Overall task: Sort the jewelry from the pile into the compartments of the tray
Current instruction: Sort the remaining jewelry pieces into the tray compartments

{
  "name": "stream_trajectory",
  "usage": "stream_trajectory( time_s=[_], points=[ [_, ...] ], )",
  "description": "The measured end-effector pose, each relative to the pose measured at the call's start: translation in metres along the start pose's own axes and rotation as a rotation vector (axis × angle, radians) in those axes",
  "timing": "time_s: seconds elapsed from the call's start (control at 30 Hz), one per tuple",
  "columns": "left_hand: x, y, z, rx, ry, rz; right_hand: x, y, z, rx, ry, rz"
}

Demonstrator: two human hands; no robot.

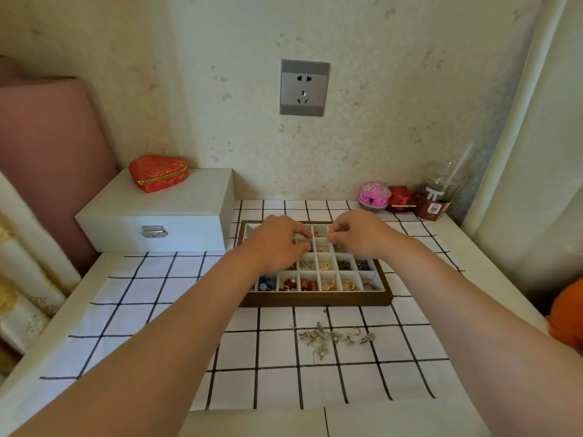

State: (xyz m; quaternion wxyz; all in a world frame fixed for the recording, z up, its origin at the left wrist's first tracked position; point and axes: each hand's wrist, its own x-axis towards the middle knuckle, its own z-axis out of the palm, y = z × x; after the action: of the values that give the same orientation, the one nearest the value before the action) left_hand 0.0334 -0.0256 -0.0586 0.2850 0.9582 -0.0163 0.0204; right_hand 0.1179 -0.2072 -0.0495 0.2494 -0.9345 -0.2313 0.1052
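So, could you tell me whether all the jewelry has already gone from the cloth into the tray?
No, a small pile of jewelry lies on the checked cloth just in front of the tray.

You get soft, even light, brightest at the curtain (533, 159) on the right; shadows are faint. Your wide lens bends the frame edges, and detail is soft.

White rectangular box with metal latch (157, 212) stands on the worktop (94, 272), left of the left grip (277, 244). Red heart-shaped brocade case (159, 172) lies on its lid. Grey wall socket (303, 88) sits above both grips. Pink round box (374, 193), red box (400, 198) and clear plastic cup with straw (437, 190) stand beyond the right grip (359, 234).
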Motion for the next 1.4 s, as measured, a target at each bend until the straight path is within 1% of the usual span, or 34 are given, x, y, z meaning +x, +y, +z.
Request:
stream_trajectory(
  time_s=[0.07,0.17,0.27,0.33,0.47,0.57,0.63,0.7,0.8,0.87,0.93,1.0,1.1,1.17,1.3,1.4],
  points=[
    [0.001,0.000,0.006,0.082,-0.043,0.035,0.001,-0.001,0.003,-0.038,-0.008,-0.009],
    [0.003,0.002,0.011,0.122,-0.079,0.036,0.001,-0.005,0.005,-0.106,-0.032,-0.048],
    [0.003,0.001,0.011,0.120,-0.085,0.047,0.000,-0.009,0.008,-0.217,-0.002,-0.085],
    [0.002,0.001,0.008,0.094,-0.079,0.049,-0.001,-0.010,0.007,-0.243,0.028,-0.104],
    [-0.003,0.001,0.001,0.116,-0.053,0.070,-0.008,-0.008,-0.001,-0.161,0.059,-0.113],
    [-0.010,0.004,-0.003,0.163,0.008,0.107,-0.022,-0.006,-0.006,-0.108,0.053,-0.139],
    [-0.017,0.011,-0.005,0.147,0.043,0.148,-0.034,-0.008,-0.008,-0.101,0.031,-0.177],
    [-0.025,0.020,-0.006,0.104,0.034,0.190,-0.049,-0.012,-0.010,-0.090,-0.004,-0.214],
    [-0.041,0.031,-0.005,0.117,-0.042,0.222,-0.074,-0.018,-0.014,-0.121,-0.110,-0.240],
    [-0.053,0.037,-0.003,0.180,-0.104,0.227,-0.089,-0.017,-0.014,-0.175,-0.201,-0.233],
    [-0.063,0.044,-0.002,0.233,-0.161,0.248,-0.100,-0.015,-0.012,-0.219,-0.251,-0.228],
    [-0.070,0.050,-0.001,0.273,-0.200,0.274,-0.107,-0.013,-0.007,-0.276,-0.228,-0.263],
    [-0.077,0.052,-0.004,0.363,-0.224,0.283,-0.114,-0.013,0.004,-0.403,-0.109,-0.408],
    [-0.080,0.051,-0.005,0.396,-0.220,0.287,-0.116,-0.013,0.011,-0.459,-0.059,-0.479],
    [-0.086,0.047,-0.002,0.390,-0.216,0.267,-0.119,-0.016,0.021,-0.525,-0.064,-0.538],
    [-0.088,0.042,0.002,0.366,-0.221,0.246,-0.120,-0.018,0.025,-0.511,-0.057,-0.542]
  ],
)
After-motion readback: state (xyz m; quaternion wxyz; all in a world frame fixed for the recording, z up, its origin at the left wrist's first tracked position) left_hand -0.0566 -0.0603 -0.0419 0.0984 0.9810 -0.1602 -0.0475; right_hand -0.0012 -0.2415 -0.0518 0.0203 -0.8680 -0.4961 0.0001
